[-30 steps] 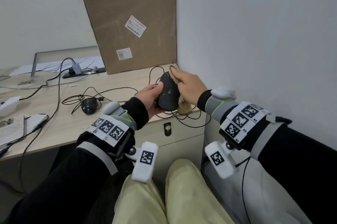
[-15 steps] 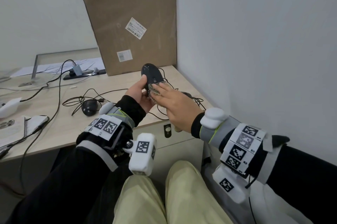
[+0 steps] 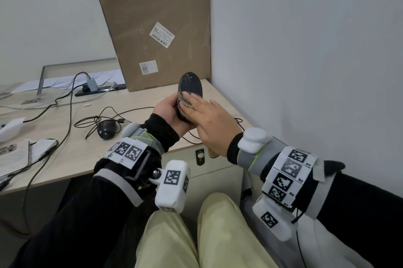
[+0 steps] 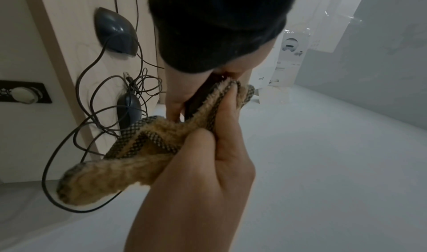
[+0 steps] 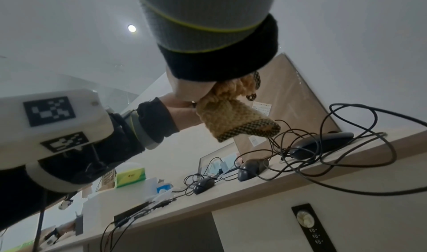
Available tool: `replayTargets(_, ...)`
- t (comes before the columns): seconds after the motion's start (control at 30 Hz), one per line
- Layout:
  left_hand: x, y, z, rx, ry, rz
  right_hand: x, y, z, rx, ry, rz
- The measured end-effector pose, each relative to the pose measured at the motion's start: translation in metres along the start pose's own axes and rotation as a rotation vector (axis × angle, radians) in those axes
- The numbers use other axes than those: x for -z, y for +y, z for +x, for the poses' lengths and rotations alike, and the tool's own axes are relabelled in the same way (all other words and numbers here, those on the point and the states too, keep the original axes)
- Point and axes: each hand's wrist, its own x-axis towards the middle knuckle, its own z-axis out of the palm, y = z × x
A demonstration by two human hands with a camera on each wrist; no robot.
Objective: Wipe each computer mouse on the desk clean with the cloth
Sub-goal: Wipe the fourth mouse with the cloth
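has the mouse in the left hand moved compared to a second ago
Yes. The held mouse has risen and tipped upright, its top now overlapping the cardboard box bottom edge.

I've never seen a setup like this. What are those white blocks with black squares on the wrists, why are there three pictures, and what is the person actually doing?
There is no robot here: a person works with two bare hands. The white blocks strapped to the wrists are small cameras carrying printed marker patterns. One picture comes from a camera on the person's head, looking down at both hands; the other two come from the wrist cameras, looking along each hand.

The left hand grips a black computer mouse, lifted off the desk. The right hand presses a tan cloth with a dark checkered edge against it, with the cloth's loose end hanging below.

On the desk lie more wired mice, tangled cables and some papers, with a big cardboard box in the corner against the wall.
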Motion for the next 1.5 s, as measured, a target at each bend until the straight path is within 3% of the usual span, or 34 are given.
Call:
replayTargets(0.17, 0.002, -0.012, -0.004, 0.041, 0.009, 0.075, 0.011, 0.018, 0.018, -0.187, 0.124, 0.168)
replayTargets(0.3, -0.001, -0.02, -0.005, 0.052, 0.072, 0.102, 0.026, 0.032, 0.022, -0.352, 0.07, 0.289)
replayTargets(0.63, -0.011, -0.01, 0.012, -0.051, 0.071, -0.226, 0.004, 0.009, 0.004, -0.026, 0.056, 0.287)
replayTargets(0.8, -0.002, 0.007, 0.01, -0.104, 0.185, -0.114, -0.001, 0.008, -0.01, 0.07, 0.02, 0.216)
replayTargets(1.0, -0.002, 0.013, 0.0, -0.081, 0.18, 0.001, -0.005, 0.005, -0.015, 0.105, 0.16, 0.158)
replayTargets(1.17, -0.004, 0.0, -0.004, -0.031, 0.107, 0.064, 0.0, 0.009, -0.004, -0.023, 0.243, 0.163)
replayTargets(1.23, -0.002, -0.004, -0.003, -0.024, 0.098, 0.084, 0.006, 0.012, 0.001, -0.075, 0.236, 0.198)
replayTargets(1.4, -0.001, -0.011, 0.002, -0.041, 0.1, 0.164, 0.016, 0.029, 0.017, -0.385, 0.22, 0.381)
replayTargets(1.5, 0.003, -0.009, 0.007, -0.075, 0.13, 0.144, 0.017, 0.037, 0.022, -0.458, 0.168, 0.49)
